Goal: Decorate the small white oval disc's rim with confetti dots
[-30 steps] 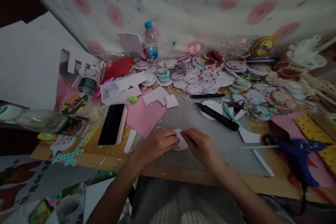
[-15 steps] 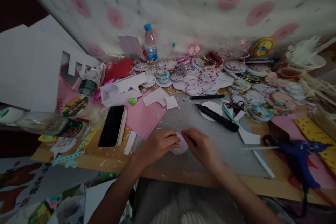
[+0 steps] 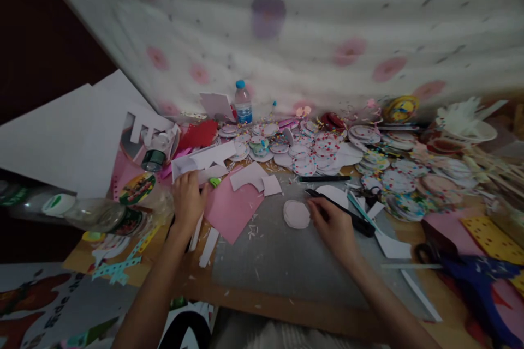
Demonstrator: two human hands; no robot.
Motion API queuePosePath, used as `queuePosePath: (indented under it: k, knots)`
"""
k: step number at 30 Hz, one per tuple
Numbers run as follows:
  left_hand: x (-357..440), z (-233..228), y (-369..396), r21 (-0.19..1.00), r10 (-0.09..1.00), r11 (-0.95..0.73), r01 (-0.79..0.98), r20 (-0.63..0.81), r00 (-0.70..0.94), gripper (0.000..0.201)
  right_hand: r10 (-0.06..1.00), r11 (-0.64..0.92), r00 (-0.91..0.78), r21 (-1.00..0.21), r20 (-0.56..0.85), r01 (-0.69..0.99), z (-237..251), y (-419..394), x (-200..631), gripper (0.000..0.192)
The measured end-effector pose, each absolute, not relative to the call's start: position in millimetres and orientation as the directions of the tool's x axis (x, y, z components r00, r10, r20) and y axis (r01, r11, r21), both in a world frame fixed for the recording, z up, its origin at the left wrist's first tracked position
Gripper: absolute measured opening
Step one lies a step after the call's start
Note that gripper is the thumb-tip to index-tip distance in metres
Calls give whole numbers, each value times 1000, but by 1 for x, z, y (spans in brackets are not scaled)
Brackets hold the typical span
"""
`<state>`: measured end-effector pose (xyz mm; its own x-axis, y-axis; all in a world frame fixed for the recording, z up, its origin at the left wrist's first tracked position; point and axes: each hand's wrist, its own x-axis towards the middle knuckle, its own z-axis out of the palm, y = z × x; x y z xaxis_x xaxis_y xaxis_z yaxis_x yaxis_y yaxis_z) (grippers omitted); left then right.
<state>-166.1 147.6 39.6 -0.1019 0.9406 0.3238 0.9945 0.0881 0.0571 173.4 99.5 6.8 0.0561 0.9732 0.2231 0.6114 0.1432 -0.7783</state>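
Observation:
A small white round paper disc (image 3: 296, 215) with a slightly uneven rim is over the grey cutting mat (image 3: 278, 267). At its right edge, my right hand (image 3: 333, 232) pinches it with thumb and fingertips. A black utility knife (image 3: 352, 215) lies just beyond that hand, partly over a larger white paper disc (image 3: 334, 195). My left hand (image 3: 189, 202) is apart from the disc, above the phone, which it mostly hides. Its fingers reach to the front of a white paper box (image 3: 184, 165), thumb spread away; the fingertips seem empty.
Confetti-dotted paper discs (image 3: 323, 150) are heaped along the back. Pink paper (image 3: 233, 212) and white offcuts (image 3: 248, 177) lie left of centre. Water bottles (image 3: 102, 215) are on the left. A blue glue gun (image 3: 475, 278) and scissors (image 3: 370, 195) are on the right.
My left hand has left the disc and moved left to the white box. My right hand has shifted right and away from me with the disc. The view has tilted up.

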Motion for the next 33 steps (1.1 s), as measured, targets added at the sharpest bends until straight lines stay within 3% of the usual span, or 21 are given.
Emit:
queuePosePath:
  k: [7,17,21,25,30,33]
  knots:
    - [-194,41,187,21,989,-34,999,148,30,26,910,238,89,-686,406,688,21,85,194,27]
    - [-216,92,225,266,998,-32,963,57,18,43,862,163,211,-646,461,746,37,23,248,18]
    - [-221,110,222,354,999,-36,935,-1,39,49,863,33,290,-618,415,785,43,8,279,18]
    - [-222,117,213,362,999,-48,931,27,41,53,920,14,193,-520,342,854,39,21,312,18]
    - [-208,119,185,261,985,-88,961,165,46,48,986,117,-59,-382,158,917,9,75,329,25]
    - [-194,120,158,149,968,-174,973,209,141,35,989,139,-120,-294,81,946,-13,108,325,23]
